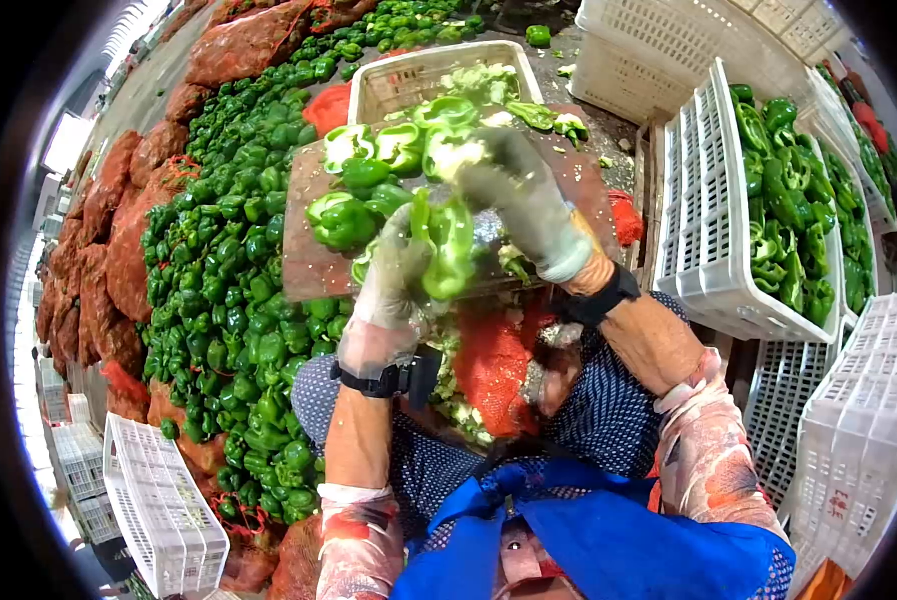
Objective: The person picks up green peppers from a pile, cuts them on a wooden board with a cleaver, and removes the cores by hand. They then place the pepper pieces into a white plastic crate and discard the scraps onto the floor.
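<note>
My left hand, in a pale glove, grips a cut green bell pepper that hangs over the near edge of a brown board. My right hand, gloved too, is bent over the board just to the right of that pepper. Motion smears its fingers, and I cannot tell whether they hold anything. Close to its fingertips is a pale seed core. Cut pepper halves lie on the board's far side, and a whole green pepper sits at its left.
Behind the board stands a white tub with pale cores in it. A large heap of green peppers spreads along the left, beside red mesh sacks. On the right, a white crate holds cut peppers. Red netting lies between my legs.
</note>
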A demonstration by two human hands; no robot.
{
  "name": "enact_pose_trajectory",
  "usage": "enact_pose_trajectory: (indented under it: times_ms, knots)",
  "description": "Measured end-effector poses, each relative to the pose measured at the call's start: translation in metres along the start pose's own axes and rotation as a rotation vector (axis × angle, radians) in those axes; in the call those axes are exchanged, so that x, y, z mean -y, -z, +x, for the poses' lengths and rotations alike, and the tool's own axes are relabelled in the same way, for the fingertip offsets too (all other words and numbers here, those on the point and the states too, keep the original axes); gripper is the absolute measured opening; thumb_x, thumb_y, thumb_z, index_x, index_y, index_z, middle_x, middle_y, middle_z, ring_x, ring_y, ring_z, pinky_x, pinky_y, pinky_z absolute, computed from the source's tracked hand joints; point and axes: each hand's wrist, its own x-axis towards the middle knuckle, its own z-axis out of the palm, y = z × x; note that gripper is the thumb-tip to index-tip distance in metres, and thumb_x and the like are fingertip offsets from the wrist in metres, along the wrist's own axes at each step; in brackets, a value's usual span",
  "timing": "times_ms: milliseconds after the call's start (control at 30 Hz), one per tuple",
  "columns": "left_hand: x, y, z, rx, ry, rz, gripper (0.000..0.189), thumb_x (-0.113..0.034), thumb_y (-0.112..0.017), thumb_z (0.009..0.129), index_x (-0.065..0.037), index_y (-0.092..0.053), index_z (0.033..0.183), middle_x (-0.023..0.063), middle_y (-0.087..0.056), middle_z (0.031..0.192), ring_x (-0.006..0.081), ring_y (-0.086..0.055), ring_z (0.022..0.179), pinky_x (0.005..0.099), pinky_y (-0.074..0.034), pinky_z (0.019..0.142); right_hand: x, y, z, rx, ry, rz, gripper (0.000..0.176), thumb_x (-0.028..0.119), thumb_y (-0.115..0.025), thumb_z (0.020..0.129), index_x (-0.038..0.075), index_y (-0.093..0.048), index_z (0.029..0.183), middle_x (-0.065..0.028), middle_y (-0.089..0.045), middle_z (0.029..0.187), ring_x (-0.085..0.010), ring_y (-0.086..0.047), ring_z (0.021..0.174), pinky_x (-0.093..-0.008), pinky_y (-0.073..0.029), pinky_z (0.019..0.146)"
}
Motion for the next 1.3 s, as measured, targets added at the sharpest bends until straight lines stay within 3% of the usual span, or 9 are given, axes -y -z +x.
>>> enact_pose_trajectory:
  times_ms: [67,233,367,567,633,767,833,900,1300]
  knots:
    - [0.005,0.004,-0.005,0.025,0.033,0.085,0.061,-0.008,-0.065,0.079,-0.008,-0.039,0.134,0.0104,-0.057,0.114,0.0215,-0.064,0.085,0.0299,-0.058,0.065,0.006,0.004,0.002,0.091,0.461,-0.578,0.045,0.022,-0.070,0.077,0.001,-0.053,0.113,-0.0172,-0.057,0.101,-0.0313,-0.058,0.093,-0.0414,-0.049,0.081]
    - [-0.002,-0.005,-0.003,-0.028,-0.033,0.041,0.072,-0.020,-0.070,0.077,-0.008,-0.034,0.138,0.0129,-0.056,0.113,0.0235,-0.064,0.086,0.0312,-0.058,0.059,-0.007,0.031,0.026,-0.031,0.429,-1.116,0.049,0.029,-0.065,0.083,0.008,-0.051,0.125,-0.0196,-0.060,0.111,-0.0286,-0.061,0.098,-0.0426,-0.048,0.089]
    - [-0.001,0.039,-0.010,-0.147,-0.214,0.635,0.071,-0.036,-0.069,0.081,-0.007,-0.038,0.138,0.0141,-0.056,0.116,0.0240,-0.061,0.097,0.0324,-0.057,0.069,0.019,0.027,0.003,0.379,0.234,-0.790,0.051,0.029,-0.065,0.081,0.012,-0.052,0.127,-0.0177,-0.053,0.127,-0.0318,-0.047,0.121,-0.0458,-0.034,0.107]
    - [0.006,0.045,0.013,-0.111,0.011,0.145,0.063,-0.054,-0.055,0.089,-0.011,-0.043,0.134,0.0103,-0.057,0.118,0.0271,-0.061,0.099,0.0386,-0.057,0.077,-0.035,0.000,-0.008,0.357,0.457,-1.063,0.048,0.035,-0.066,0.077,0.013,-0.057,0.119,-0.0120,-0.055,0.119,-0.0357,-0.050,0.115,-0.0521,-0.036,0.100]
    - [0.001,0.038,0.010,0.027,0.087,0.066,0.066,-0.056,-0.055,0.088,-0.010,-0.042,0.134,0.0117,-0.056,0.119,0.0302,-0.060,0.103,0.0431,-0.056,0.080,0.012,0.023,0.010,0.444,-0.028,-0.829,0.041,0.032,-0.062,0.085,0.011,-0.056,0.120,-0.0110,-0.062,0.105,-0.0297,-0.058,0.102,-0.0444,-0.047,0.091]
    - [0.008,0.035,0.016,0.040,-0.084,0.045,0.065,-0.052,-0.056,0.089,-0.009,-0.042,0.135,0.0144,-0.052,0.127,0.0343,-0.055,0.112,0.0480,-0.055,0.084,0.053,0.038,-0.009,0.333,-0.060,0.600,0.042,0.033,-0.063,0.090,0.004,-0.055,0.119,-0.0142,-0.067,0.104,-0.0231,-0.067,0.086,-0.0350,-0.057,0.070]
    - [0.007,0.039,0.022,0.108,-0.080,0.027,0.072,-0.055,-0.054,0.089,-0.007,-0.036,0.141,0.0142,-0.045,0.138,0.0330,-0.046,0.123,0.0472,-0.044,0.099,0.039,0.035,-0.007,0.461,-0.125,0.437,0.052,0.040,-0.064,0.088,0.005,-0.053,0.124,-0.0169,-0.065,0.109,-0.0262,-0.067,0.091,-0.0370,-0.057,0.073]
    - [0.007,0.037,0.021,0.149,-0.119,0.040,0.077,-0.059,-0.051,0.089,-0.006,-0.034,0.143,0.0119,-0.041,0.143,0.0302,-0.043,0.127,0.0445,-0.038,0.105,0.014,0.023,-0.005,0.435,-0.078,-0.695,0.057,0.048,-0.064,0.085,0.004,-0.057,0.121,-0.0151,-0.063,0.117,-0.0308,-0.063,0.103,-0.0414,-0.050,0.089]
    - [-0.024,0.028,-0.006,-0.067,-0.178,-0.092,0.083,-0.060,-0.064,0.080,-0.005,-0.037,0.136,0.0171,-0.043,0.126,0.0360,-0.051,0.113,0.0571,-0.048,0.092,0.037,0.165,0.021,-0.154,0.043,0.571,0.040,0.032,-0.060,0.090,0.007,-0.057,0.122,-0.0133,-0.063,0.109,-0.0256,-0.062,0.101,-0.0376,-0.052,0.086]
